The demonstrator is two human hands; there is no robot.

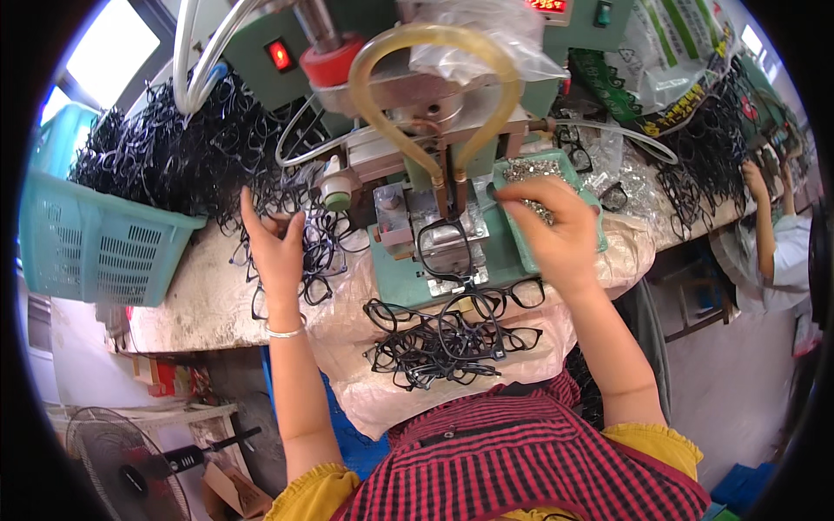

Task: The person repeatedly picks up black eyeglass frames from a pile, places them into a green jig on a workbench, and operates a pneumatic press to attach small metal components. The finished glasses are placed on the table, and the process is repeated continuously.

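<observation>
One black eyeglass frame (469, 252) sits at the machine (395, 282) under the twin metal tips (449, 195), prob. so the fixture takes its weight & both hands can stay off it. Loose frames (434, 343) heap up on the near side, prob. for easy reach; tray (575, 178) w/ small metal parts (532, 167) is just R of the fixture, seemingly to keep pickups short. L hand (276, 243) is over the side pile (326, 247) on the table (204, 304), thumb & index wide apart; can't tell if the curled fingers hold anything. R hand (556, 227) is above the tray, fingers bent, tips close together; can't tell if a part's pinched. Frame at the machine lies btwn the hands, nearer R, apart from both.
</observation>
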